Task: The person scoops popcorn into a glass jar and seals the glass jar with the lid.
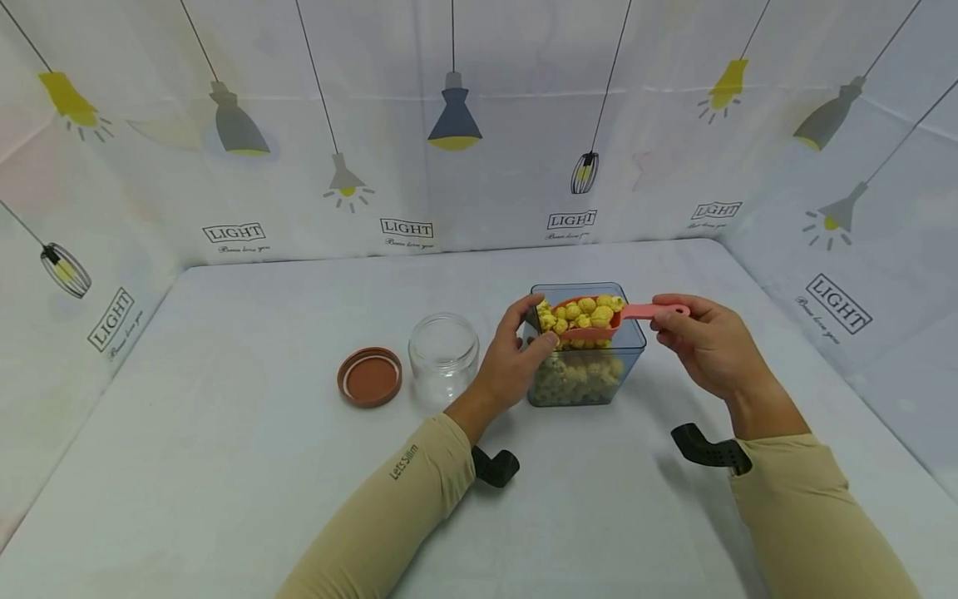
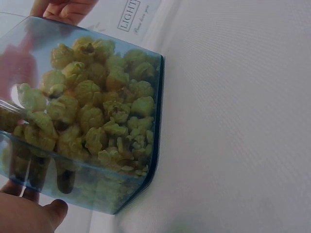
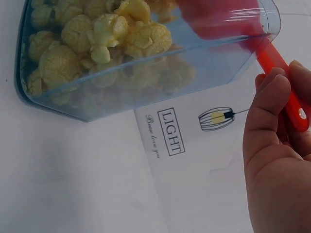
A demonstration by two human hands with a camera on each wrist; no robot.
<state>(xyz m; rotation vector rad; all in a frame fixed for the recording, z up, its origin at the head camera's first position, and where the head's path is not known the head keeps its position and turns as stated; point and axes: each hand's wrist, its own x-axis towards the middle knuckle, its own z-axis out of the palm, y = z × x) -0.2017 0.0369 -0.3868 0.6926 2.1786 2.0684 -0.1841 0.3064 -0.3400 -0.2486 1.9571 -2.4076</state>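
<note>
A clear blue container (image 1: 632, 345) of yellow popcorn (image 2: 87, 97) stands right of centre on the table. My left hand (image 1: 509, 364) holds its left side, the thumb near the front rim and the fingers along the wall. In my right hand (image 1: 707, 345) is the handle of a pink scoop (image 1: 636, 311), pinched between thumb and fingers. Heaped with popcorn, the scoop's bowl lies within the container's mouth, level with the rim. The right wrist view shows the red-looking handle (image 3: 279, 70) crossing the container's edge, with the bowl seen through the wall.
To the left of the container stands a clear jar (image 1: 443, 353) without a lid. Beside it a brown round lid (image 1: 370, 377) lies on the white tablecloth (image 1: 224, 433). A lamp-printed cloth backdrop (image 1: 509, 191) rises behind the table and along both sides.
</note>
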